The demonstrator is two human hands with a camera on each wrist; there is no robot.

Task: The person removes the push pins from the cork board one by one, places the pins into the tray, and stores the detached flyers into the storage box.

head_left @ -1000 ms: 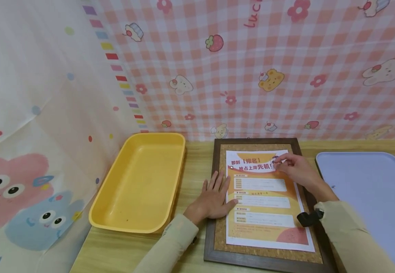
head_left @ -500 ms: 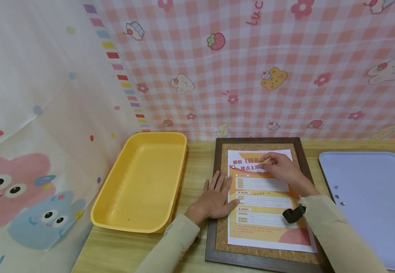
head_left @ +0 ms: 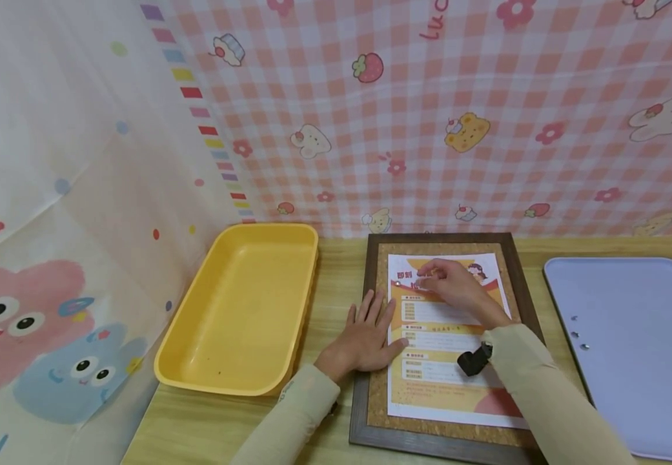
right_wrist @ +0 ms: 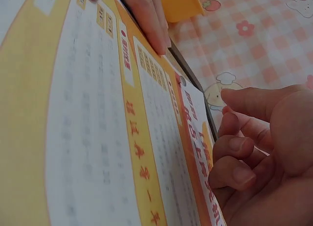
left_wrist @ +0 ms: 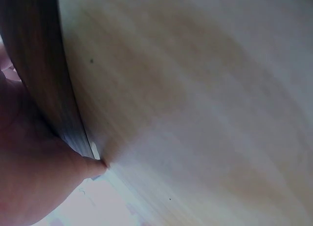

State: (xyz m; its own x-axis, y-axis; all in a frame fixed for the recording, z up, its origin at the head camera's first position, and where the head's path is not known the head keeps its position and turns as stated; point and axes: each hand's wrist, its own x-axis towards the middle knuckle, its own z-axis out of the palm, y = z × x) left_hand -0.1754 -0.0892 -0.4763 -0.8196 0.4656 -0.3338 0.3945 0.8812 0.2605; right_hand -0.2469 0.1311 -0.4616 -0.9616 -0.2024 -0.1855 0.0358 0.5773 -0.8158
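My left hand (head_left: 365, 339) lies flat with spread fingers over the left frame edge of a cork board (head_left: 379, 400) and the left side of a printed orange-and-white sheet (head_left: 446, 381). In the left wrist view its thumb side shows beside the dark frame (left_wrist: 41, 55). Over the sheet's red heading is my right hand (head_left: 458, 284), its fingers curled and thumb tip near the index fingertip. Whether something small sits between them cannot be seen. A silver thumbtack (head_left: 397, 284) sits at the sheet's upper left, left of those fingertips; the right wrist view shows this thumbtack (right_wrist: 183, 81) too.
A yellow tray (head_left: 237, 310) stands to the left of the board. At the right is a lilac tray (head_left: 638, 323) with several small silver tacks (head_left: 585, 347) near its left edge. Pink checked cloth (head_left: 405, 116) hangs behind the wooden table (head_left: 179, 420).
My right hand has moved left across the top of the sheet, from its upper right corner towards the thumbtack. My left hand has stayed in place on the board.
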